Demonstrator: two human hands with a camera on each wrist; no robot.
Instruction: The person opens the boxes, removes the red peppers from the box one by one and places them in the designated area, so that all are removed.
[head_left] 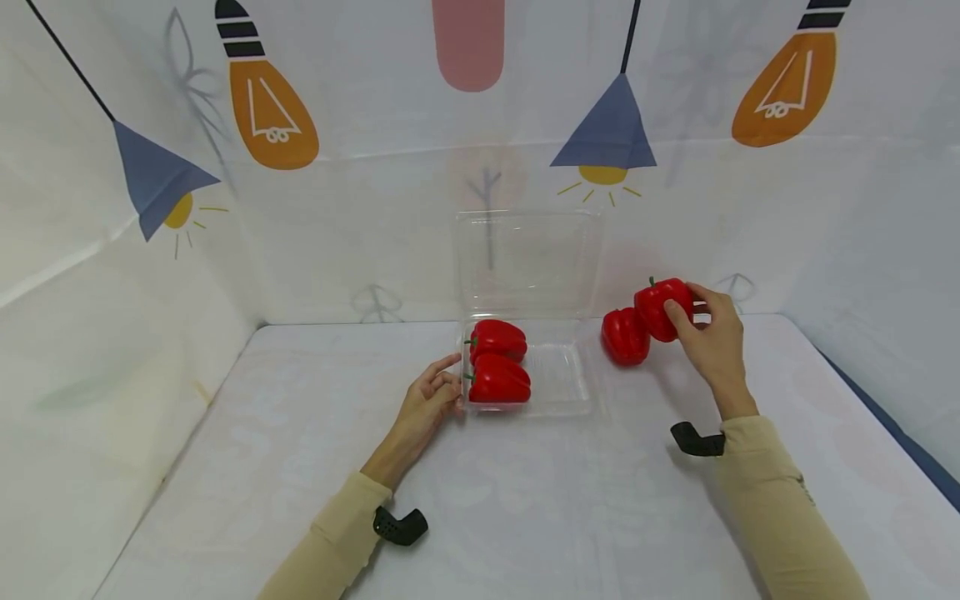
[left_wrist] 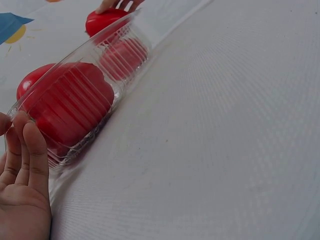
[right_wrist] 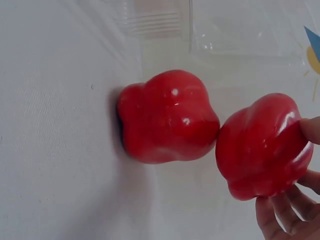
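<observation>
1. The left hand (head_left: 422,408) pinches the near-left rim of a clear, ribbed, rectangular plastic box (head_left: 558,375), thumb and fingertips nearly together on the edge.
2. The box sits on the white-covered desk (head_left: 525,500), its transparent plastic lid (head_left: 528,258) standing up at the back.
3. In the left half of the box lie two glossy red bell peppers, a rear one (head_left: 498,340) and a front one (head_left: 499,379), side by side with green stems pointing left; the right half shows its bare floor.
4. The right hand (head_left: 716,346) is partly open around a third glossy red bell pepper (head_left: 663,308), thumb on the near side and fingers behind, stem up, held to the right of the box.
5. A fourth glossy red bell pepper (head_left: 626,337) rests on the desk between the box and the right hand. The held pepper overlaps it in view; whether they touch is unclear.
6. Both arms wear beige sleeves (head_left: 330,542). Behind the desk hangs a white backdrop printed with blue lamps (head_left: 605,125) and orange bulbs (head_left: 273,112).
</observation>
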